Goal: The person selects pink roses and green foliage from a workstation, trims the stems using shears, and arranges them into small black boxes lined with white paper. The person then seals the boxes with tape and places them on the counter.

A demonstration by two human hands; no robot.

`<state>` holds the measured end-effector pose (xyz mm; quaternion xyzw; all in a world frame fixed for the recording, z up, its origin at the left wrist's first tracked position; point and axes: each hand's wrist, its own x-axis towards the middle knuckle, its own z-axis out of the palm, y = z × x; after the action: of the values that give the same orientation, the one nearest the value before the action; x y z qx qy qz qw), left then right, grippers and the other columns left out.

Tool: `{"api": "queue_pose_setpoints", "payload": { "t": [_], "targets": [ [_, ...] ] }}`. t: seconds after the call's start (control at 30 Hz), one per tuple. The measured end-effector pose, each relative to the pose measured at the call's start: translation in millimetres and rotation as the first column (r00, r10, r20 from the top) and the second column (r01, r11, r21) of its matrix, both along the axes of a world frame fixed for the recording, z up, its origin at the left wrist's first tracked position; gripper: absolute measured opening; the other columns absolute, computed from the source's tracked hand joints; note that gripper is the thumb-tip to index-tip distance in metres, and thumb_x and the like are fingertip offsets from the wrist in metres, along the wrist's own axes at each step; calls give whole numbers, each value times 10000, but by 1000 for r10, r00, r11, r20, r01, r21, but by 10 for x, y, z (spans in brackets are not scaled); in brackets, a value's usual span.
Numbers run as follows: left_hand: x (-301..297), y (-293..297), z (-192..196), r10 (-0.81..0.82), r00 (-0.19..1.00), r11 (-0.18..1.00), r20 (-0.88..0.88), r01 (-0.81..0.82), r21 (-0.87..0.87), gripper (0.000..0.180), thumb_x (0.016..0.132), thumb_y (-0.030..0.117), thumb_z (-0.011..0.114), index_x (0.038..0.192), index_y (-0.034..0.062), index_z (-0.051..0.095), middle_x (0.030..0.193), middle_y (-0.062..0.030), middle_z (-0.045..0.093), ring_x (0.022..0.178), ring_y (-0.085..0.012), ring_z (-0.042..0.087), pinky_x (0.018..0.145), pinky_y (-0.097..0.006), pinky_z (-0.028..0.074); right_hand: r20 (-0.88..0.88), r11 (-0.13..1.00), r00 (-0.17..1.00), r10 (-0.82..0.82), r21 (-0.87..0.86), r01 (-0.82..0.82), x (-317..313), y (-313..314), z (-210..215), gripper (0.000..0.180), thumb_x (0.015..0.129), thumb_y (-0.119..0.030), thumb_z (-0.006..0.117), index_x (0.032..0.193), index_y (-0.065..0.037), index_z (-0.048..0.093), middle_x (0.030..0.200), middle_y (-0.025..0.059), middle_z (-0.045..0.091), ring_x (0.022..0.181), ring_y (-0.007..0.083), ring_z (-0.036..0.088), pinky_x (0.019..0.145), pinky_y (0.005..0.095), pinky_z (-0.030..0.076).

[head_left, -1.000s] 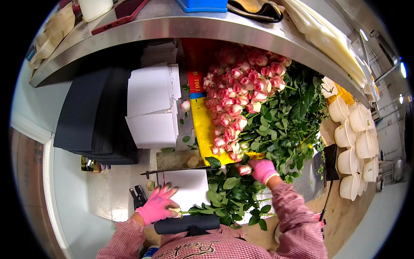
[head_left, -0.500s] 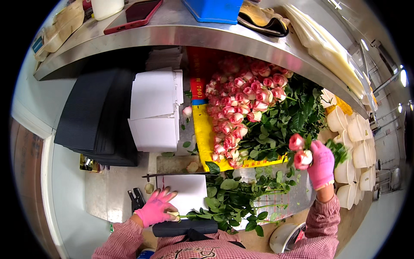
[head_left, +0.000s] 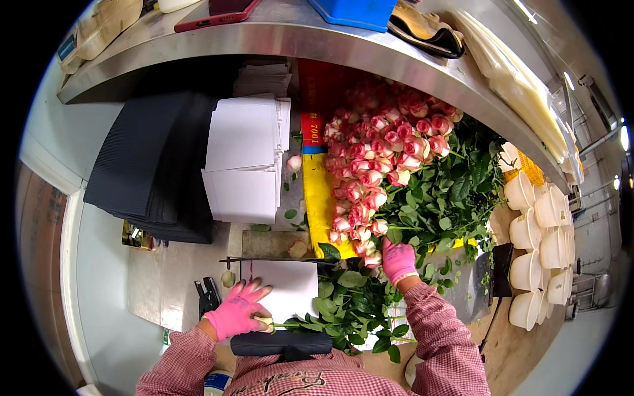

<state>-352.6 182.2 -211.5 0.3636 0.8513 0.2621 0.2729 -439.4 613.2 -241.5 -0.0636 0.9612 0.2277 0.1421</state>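
My left hand (head_left: pixel 239 313), in a pink glove, lies with fingers spread over a sheet of white card (head_left: pixel 285 284). A pale rose head (head_left: pixel 265 323) is beside its thumb, its stem running right into leafy cut stems (head_left: pixel 350 300). My right hand (head_left: pixel 399 263), also gloved in pink, is at the near edge of the heap of pink-and-white roses (head_left: pixel 386 148). Its fingers are drawn together among blooms and leaves; whatever they hold is hidden. A dark padded roll (head_left: pixel 282 343) lies along the near edge, by my waist.
Stacks of black corrugated sheets (head_left: pixel 142 165) and white cards (head_left: pixel 244 142) stand left. A black stapler (head_left: pixel 207 296) lies beside the card. Above runs a metal shelf (head_left: pixel 264 41) with a phone (head_left: pixel 218 14) and a blue bin (head_left: pixel 353 13). White tubs (head_left: pixel 525 231) are stacked right.
My right hand has moved left from the far right to the rose heap. The two roses it held no longer show in it. My left hand stays nearly in place.
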Motion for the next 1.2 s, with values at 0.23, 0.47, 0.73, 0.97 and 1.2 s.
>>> {"api": "queue_pose_setpoints", "payload": {
  "t": [0.23,0.47,0.73,0.97,1.2],
  "targets": [
    [184,-91,-114,51,997,998,52,-53,23,400,837,464,676,1083,157,747,1550,-156,366,1478,-391,197,1189,-522,124,-437,676,895,88,-635,-376,426,206,1454,359,728,-226,710,1077,-144,691,988,68,718,816,212,698,689,353,547],
    [159,-157,-105,50,998,998,37,-51,36,427,840,474,670,1089,138,750,1562,-149,352,1489,-388,171,1201,-514,100,-666,635,746,19,-568,-524,208,-90,2436,381,754,-190,708,1097,-36,648,1031,147,680,926,336,675,814,399,540],
    [349,-319,-187,54,997,998,-53,-52,36,410,841,488,659,1086,173,753,1561,-136,358,1489,-364,203,1190,-532,141,-630,804,704,329,-205,-559,110,-1338,3137,468,718,-93,707,1170,-42,598,1043,149,652,872,365,651,736,406,528],
    [499,-261,-334,165,986,972,-35,-156,176,378,762,422,763,1036,163,738,1502,-111,435,1469,-347,259,1176,-544,174,154,677,745,649,-564,-473,779,-2125,2214,306,790,-132,642,1081,-99,553,813,98,624,681,283,670,572,388,538],
    [674,-168,-474,331,928,939,-172,-305,160,702,706,486,773,1294,142,605,1469,-101,428,1403,-390,317,1148,-544,232,326,720,799,505,-670,-182,1274,-2031,86,414,825,-192,627,1223,-115,541,1083,149,639,898,382,665,744,466,532]
  ]
}}
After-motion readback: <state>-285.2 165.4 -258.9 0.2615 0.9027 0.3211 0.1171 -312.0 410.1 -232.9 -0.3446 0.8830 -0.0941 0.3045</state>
